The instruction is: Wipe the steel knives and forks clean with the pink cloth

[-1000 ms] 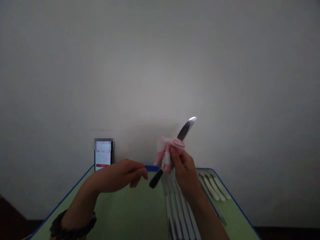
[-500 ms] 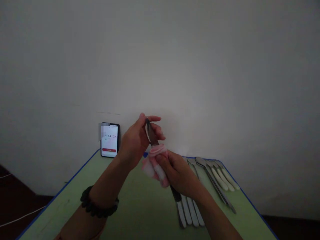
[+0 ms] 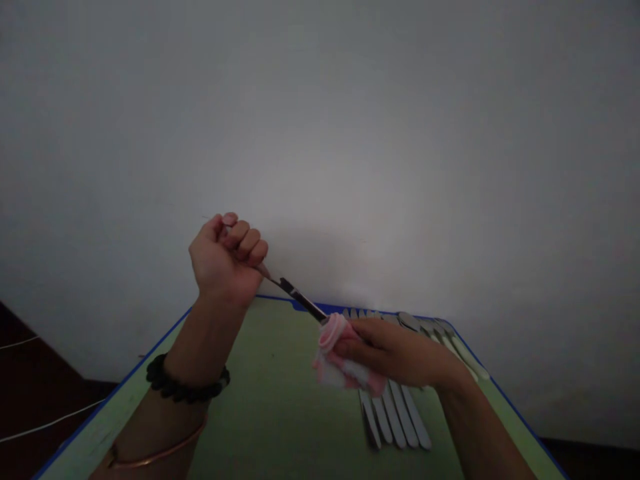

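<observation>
My left hand (image 3: 227,260) is closed in a fist around one end of a long, flat metal utensil (image 3: 303,299). The utensil slants down to the right into a pink and white cloth (image 3: 345,360). My right hand (image 3: 385,343) pinches this cloth around the utensil's other end, with the thumb on top. Both ends of the utensil are hidden, so its exact kind is unclear. Under and beyond the right hand lies a row of several pieces of cutlery with pale handles (image 3: 397,417), partly covered by the hand and cloth.
A green table (image 3: 280,413) with a blue edge stands against a grey wall (image 3: 320,133). At its back right lie a large spoon (image 3: 409,322) and utensils with cream handles (image 3: 467,357). White cables (image 3: 55,420) run over the dark floor at the left.
My left hand has moved left and closed from a looser hold into a fist. The cloth and right hand have shifted right and down along the utensil. The phone at the left no longer shows.
</observation>
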`<state>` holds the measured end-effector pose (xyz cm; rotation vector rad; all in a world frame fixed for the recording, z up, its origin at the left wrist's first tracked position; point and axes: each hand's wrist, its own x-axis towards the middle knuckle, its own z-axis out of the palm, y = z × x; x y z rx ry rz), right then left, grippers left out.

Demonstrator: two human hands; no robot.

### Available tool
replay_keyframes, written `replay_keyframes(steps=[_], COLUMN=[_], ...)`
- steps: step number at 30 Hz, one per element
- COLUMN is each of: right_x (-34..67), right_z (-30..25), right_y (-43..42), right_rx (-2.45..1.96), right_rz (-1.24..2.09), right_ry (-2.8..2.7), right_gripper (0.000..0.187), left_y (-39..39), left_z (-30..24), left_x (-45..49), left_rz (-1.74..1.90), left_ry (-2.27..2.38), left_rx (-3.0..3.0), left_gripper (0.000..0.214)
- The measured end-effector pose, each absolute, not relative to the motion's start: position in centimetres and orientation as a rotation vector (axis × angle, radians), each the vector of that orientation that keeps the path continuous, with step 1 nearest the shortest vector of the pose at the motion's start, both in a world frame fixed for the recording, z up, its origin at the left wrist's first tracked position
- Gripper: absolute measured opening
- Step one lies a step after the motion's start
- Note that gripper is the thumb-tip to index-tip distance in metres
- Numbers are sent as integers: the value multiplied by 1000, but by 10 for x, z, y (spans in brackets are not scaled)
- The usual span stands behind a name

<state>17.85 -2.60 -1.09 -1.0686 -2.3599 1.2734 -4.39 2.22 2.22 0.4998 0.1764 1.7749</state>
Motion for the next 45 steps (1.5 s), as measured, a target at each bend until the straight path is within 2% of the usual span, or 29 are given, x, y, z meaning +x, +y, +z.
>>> replay_keyframes(steps=[10,14,20,22,30,38,45], right_x=[157,152,144,138,132,168,183], right_z=[-12,-16,-11,-11,-18,-13,-8], right_y=[-32,-32,-30,-31,-33,-26,-30], right_rx=[-908,-923,-1329,-1385,-1280,-1272,-1306], right_rz=[1517,1467,738,629,768,784,785], right_ry=[-2130,-2148,-2162,-2183,-2275,-2416,-2377], right_gripper=[47,48,27,25,29,21,20], left_y=[4,2,13,12,3,16,18], left_z=[16,19,18,17,24,22,17], left_x=[-24,-20,-11,-8,-17,-58,-67], left_rz=[1428,1250,1437,1443,1469,1717,1765], left_ry=[-19,82,275,278,228,196,56], left_rx=[766,920,659,590,556,480,418], left_gripper=[53,61,49,46,44,41,41])
